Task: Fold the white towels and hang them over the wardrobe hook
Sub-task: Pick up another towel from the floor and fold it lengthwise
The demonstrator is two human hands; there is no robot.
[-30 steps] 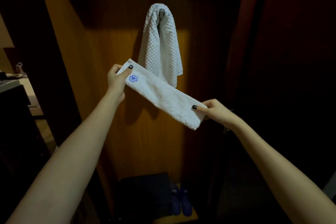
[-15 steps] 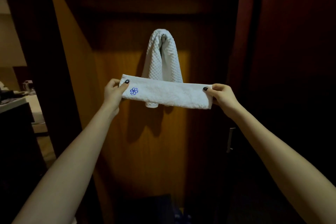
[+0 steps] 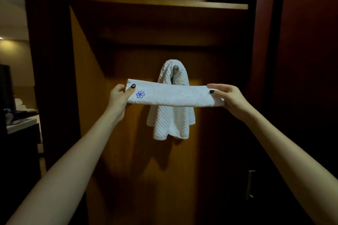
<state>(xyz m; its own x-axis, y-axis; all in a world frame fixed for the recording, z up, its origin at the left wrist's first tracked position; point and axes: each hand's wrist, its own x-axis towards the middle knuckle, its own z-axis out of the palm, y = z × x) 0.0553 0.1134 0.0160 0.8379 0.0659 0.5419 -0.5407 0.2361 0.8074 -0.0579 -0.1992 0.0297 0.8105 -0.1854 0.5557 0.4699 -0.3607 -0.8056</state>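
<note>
A white towel folded into a long narrow band (image 3: 175, 96), with a blue flower emblem near its left end, is stretched level between both hands. My left hand (image 3: 119, 96) pinches its left end and my right hand (image 3: 226, 97) pinches its right end. Behind it a waffle-textured white towel (image 3: 172, 120) hangs over the metal wardrobe hook (image 3: 175, 68) on the wooden back panel. The band crosses in front of that hanging towel, a little below the hook.
A wooden shelf (image 3: 164, 3) runs across above the hook. Dark wardrobe sides stand to the left and right, with a metal handle (image 3: 251, 184) at lower right. At far left a counter (image 3: 22, 126) holds small items.
The band went from tilted, right end low, to level. The view tilted upward, so the hook and hanging towel sit lower in frame and the shelf above came into sight.
</note>
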